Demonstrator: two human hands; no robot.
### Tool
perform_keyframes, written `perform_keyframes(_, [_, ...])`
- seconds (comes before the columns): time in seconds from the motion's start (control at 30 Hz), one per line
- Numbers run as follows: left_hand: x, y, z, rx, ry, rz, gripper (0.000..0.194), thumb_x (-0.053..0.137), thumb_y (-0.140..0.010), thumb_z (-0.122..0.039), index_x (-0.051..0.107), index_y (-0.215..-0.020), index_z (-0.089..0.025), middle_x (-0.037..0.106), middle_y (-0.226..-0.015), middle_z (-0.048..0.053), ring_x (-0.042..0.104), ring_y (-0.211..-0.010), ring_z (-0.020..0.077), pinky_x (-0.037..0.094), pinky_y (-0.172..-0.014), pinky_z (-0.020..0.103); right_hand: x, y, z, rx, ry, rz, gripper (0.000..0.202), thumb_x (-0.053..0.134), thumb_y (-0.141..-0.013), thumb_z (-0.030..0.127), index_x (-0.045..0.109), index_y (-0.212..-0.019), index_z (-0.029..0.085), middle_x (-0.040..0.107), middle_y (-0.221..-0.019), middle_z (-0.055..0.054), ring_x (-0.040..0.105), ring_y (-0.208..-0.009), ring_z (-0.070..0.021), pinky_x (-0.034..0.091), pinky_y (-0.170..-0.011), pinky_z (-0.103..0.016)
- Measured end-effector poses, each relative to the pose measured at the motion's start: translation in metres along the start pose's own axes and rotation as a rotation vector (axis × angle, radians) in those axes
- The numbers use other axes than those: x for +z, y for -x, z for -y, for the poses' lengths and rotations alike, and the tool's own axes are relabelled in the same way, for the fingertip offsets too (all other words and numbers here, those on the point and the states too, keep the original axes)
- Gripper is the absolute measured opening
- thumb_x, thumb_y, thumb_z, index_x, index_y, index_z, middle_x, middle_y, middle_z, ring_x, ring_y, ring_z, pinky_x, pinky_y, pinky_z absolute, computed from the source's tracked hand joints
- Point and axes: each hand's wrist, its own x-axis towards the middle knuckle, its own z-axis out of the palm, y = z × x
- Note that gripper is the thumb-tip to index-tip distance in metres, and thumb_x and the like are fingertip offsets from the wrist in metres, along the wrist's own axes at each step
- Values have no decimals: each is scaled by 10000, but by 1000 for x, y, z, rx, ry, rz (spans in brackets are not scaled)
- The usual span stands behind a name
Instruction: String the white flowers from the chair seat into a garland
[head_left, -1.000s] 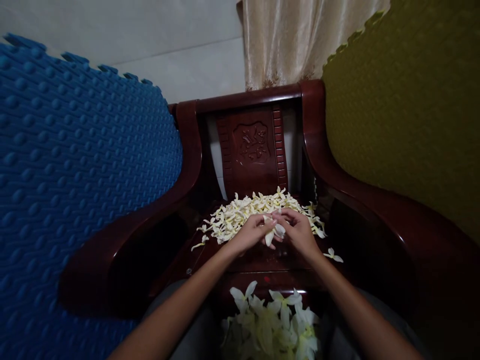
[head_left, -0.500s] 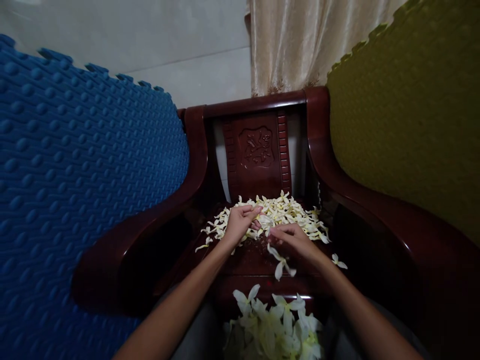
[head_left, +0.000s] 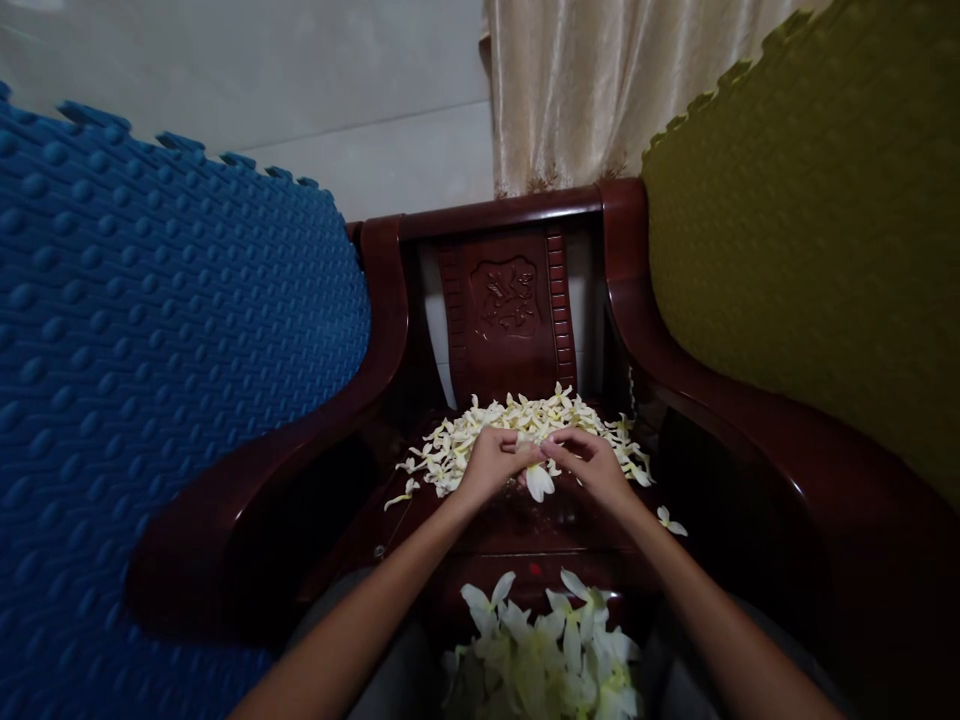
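Far left, a blue foam mat (head_left: 150, 380) leans against the dark wooden chair (head_left: 517, 300), its knobbly face filling that side. Moving in, the left hand (head_left: 491, 465) sits over the chair's seat, fingers curled in and pinched at the tips — it meets the right hand (head_left: 596, 465) right at the middle, and between the two hangs a single white flower (head_left: 538, 481), its petal drooping just below the fingertips. Both hands are closed narrow on that bloom; which of them carries the weight I cannot tell. Behind them, a heap of pale flowers (head_left: 525, 425) is spread across the seat, touching the knuckles on both sides, with a few strays off its left edge. To the right of the right wrist, one loose blossom (head_left: 670, 521) lies alone on the wood, apart from the heap. Nearer the person, low in the middle, a second bunch of larger white blooms (head_left: 551, 640) rests in the lap between the forearms. Up behind the chair hangs a cream curtain (head_left: 592, 90) — and on the far right, an olive-yellow foam mat (head_left: 810, 230) leans against the chair's other arm.
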Motion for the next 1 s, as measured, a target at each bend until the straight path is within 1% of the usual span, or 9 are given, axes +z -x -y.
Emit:
perform_keyframes(0.1, [4, -5, 2, 6, 119, 14, 511, 764, -554, -571, 677, -716, -95, 665, -646, 43, 600, -551, 138, 497, -532, 245, -6, -4, -6, 12, -48, -118, 280, 760, -675, 427, 675, -774, 179, 585, -675, 3, 478, -572, -121, 371, -531, -244])
perform_keyframes(0.23, [1, -11, 4, 8, 233, -124, 575, 713, -618, -600, 687, -892, -96, 687, -743, 64, 622, -615, 155, 520, -608, 282, -13, -5, -5, 86, -94, -174, 289, 704, -715, 463, 635, -776, 190, 501, -605, 33, 421, -514, -99, 335, -482, -226])
perform_keyframes(0.33, [-7, -12, 3, 29, 195, -223, 524, 693, -666, -575, 699, -849, -84, 675, -711, 60, 583, -588, 134, 477, -571, 244, -11, -1, 2, 189, -99, -71, 277, 741, -662, 429, 629, -681, 176, 514, -594, 26, 446, -520, -101, 337, -470, -216])
perform_keyframes(0.4, [-11, -11, 1, 61, 115, -266, 478, 692, -682, -552, 711, -763, -81, 663, -675, 52, 544, -579, 117, 423, -541, 213, -5, 4, 8, 260, -89, 54, 292, 782, -610, 404, 623, -597, 159, 511, -552, 26, 441, -493, -95, 321, -452, -210])
perform_keyframes(0.47, [-14, -9, -1, 84, 24, -280, 460, 693, -687, -539, 717, -715, -81, 637, -613, 35, 495, -547, 101, 368, -512, 201, 0, 9, 9, 322, -65, 200, 329, 764, -643, 443, 629, -579, 149, 502, -512, 29, 420, -459, -84, 295, -432, -203])
perform_keyframes(0.6, [-14, -6, -2, 73, -75, -198, 452, 693, -688, -525, 709, -678, -74, 554, -518, 2, 434, -492, 88, 307, -472, 203, 4, 10, 1, 348, -4, 352, 437, 593, -789, 581, 678, -760, 154, 607, -616, -5, 465, -468, -88, 292, -416, -196])
perform_keyframes(0.73, [-9, -3, 0, 65, -117, -147, 464, 714, -663, -523, 666, -576, -70, 432, -435, -34, 326, -441, 60, 230, -440, 201, 1, 5, -5, 291, -10, 260, 440, 558, -811, 596, 665, -885, 175, 638, -667, -9, 491, -469, -98, 332, -429, -206])
perform_keyframes(0.9, [-4, -2, 3, 72, -228, -142, 497, 722, -623, -577, 650, -563, -89, 499, -456, -10, 384, -443, 80, 237, -435, 204, -1, 3, 1, 236, -63, 183, 419, 574, -800, 589, 649, -890, 186, 622, -669, 1, 496, -471, -103, 351, -442, -222])
perform_keyframes(1.0, [0, 0, 4, 108, -321, -19, 544, 613, -726, -615, 606, -509, -117, 501, -437, -5, 408, -431, 89, 274, -445, 207, -1, 2, 1, 229, -68, 139, 418, 593, -781, 589, 644, -891, 189, 621, -663, 0, 504, -474, -112, 349, -435, -226])
